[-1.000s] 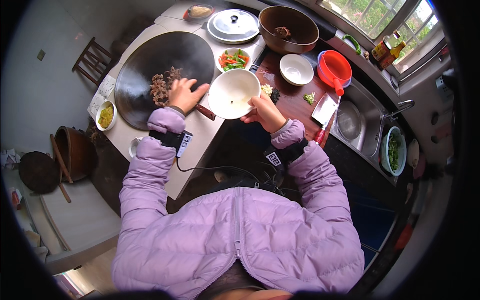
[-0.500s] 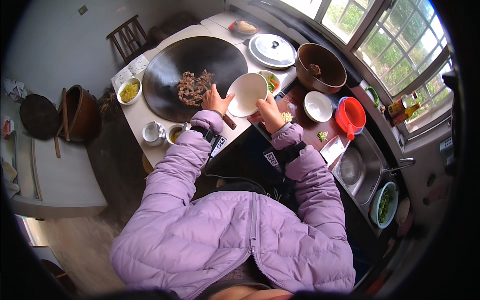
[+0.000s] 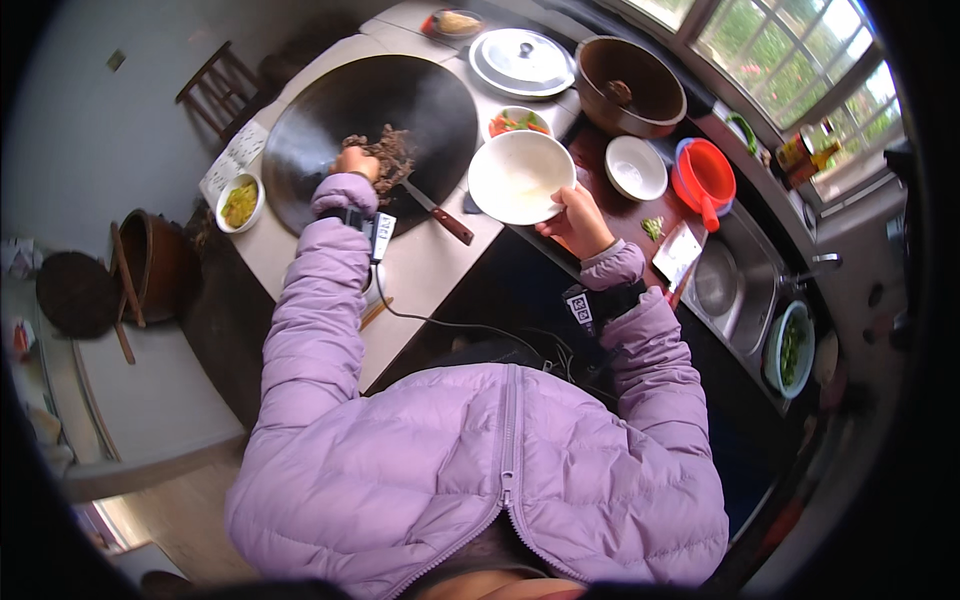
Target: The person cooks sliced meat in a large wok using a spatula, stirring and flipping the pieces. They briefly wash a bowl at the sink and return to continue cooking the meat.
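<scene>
Meat in small brown pieces lies in one heap inside the big dark wok, near the middle of it. The left hand is lowered into the wok, at the left edge of this heap, with its fingers bent; whether they grasp some pieces or only touch them, I cannot tell, because the fingertips are hidden. The right hand grasps a white bowl firmly by its lower right rim. This bowl is in the air, to the right of the wok, and it is tilted, so its pale inside is well visible.

A spatula has its metal blade in the wok, beside the meat, and its brown handle reaches out over the rim, between the two hands. Just behind the white bowl, and partly covered by it, are red and green vegetables in a dish. On the left of the wok there is a small bowl with yellow food. Farther back lies a silver lid, next to a large brown basin.
</scene>
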### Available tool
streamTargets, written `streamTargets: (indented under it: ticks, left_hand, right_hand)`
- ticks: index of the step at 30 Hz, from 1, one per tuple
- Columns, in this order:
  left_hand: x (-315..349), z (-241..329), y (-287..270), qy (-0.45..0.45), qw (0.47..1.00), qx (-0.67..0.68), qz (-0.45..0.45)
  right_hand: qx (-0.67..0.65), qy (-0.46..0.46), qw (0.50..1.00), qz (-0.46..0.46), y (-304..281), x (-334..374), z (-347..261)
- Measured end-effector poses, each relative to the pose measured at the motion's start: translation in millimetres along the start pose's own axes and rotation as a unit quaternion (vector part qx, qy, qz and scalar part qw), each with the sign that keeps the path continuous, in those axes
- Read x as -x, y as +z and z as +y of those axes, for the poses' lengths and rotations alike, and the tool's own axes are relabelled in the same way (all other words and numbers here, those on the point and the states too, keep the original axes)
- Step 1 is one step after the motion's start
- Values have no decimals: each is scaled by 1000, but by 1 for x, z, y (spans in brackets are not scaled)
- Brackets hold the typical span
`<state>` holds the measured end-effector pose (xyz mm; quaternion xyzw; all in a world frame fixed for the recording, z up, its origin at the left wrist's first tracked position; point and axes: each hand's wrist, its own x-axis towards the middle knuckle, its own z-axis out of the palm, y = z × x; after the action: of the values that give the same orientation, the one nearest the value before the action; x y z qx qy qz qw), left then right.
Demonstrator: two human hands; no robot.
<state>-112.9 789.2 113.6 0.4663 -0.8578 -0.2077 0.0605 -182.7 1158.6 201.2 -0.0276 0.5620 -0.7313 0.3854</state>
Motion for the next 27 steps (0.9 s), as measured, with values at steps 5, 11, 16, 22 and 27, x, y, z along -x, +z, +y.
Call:
streamTargets:
  ticks: [5,11,16,22,27]
  left_hand:
    - [-14,30,-2,140,982,125,3]
    - [83,161,-11,275,847,455,12]
    - [194,261,23,350,826,441,-24]
    - [332,372,103,311,802,439,-262]
    - [420,438,161,275,768,400,-418]
  right_hand:
    - [-93,-45,988,113,-107,80,5]
    - [-154,-121,936,292,-244,196,15]
    - [-116,-22,886,449,-395,241,12]
    - [-81,69,863,493,-572,222,10]
    - [97,184,835,509,-657,168,40]
